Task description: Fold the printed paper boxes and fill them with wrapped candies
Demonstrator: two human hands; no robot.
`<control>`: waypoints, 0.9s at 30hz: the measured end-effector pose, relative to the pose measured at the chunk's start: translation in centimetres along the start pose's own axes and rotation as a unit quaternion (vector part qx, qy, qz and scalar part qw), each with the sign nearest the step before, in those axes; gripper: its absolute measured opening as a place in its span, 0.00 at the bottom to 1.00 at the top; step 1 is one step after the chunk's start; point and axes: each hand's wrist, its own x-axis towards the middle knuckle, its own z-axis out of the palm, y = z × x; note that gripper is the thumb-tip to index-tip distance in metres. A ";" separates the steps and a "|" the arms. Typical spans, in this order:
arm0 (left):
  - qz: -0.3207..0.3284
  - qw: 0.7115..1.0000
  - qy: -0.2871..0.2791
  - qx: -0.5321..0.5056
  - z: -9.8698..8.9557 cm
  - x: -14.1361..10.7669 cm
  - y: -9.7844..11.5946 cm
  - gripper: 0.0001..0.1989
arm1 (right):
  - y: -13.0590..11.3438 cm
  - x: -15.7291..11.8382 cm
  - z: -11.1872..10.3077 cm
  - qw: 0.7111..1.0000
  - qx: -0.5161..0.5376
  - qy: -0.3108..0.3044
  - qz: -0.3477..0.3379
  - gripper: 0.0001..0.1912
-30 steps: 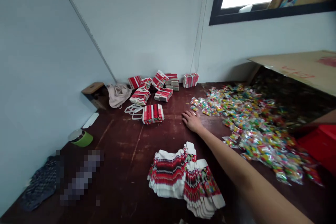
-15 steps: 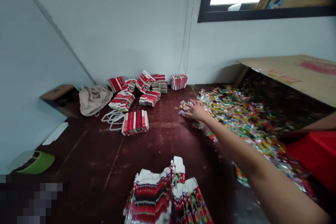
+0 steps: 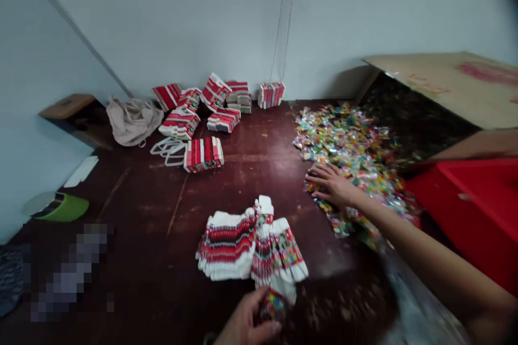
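Colourful wrapped candies (image 3: 342, 137) lie under the right hand (image 3: 332, 186), fingers spread; the left hand (image 3: 253, 318) grips a printed carton (image 3: 273, 306).

Cartons (image 3: 229, 245) left of wrapped candies (image 3: 343, 143)

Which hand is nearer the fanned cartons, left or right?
Left. The left hand is just on the near side of the fanned cartons, gripping a small colourful item. The right hand is farther off, beyond their right side, on the wrapped candies.
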 end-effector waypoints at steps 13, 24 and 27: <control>0.056 0.997 -0.035 0.030 5.5 -1.5 -2.7 0.22 | -26.6 -24.7 2.1 0.969 0.148 0.076 0.181 0.28; 0.092 0.983 -0.066 0.146 7.8 -0.8 -5.2 0.27 | -27.3 -17.9 -6.4 0.877 0.407 0.157 0.203 0.09; 0.094 0.984 -0.075 0.131 7.8 -1.4 -5.1 0.27 | -26.5 -16.7 -6.8 0.915 0.375 0.099 0.115 0.08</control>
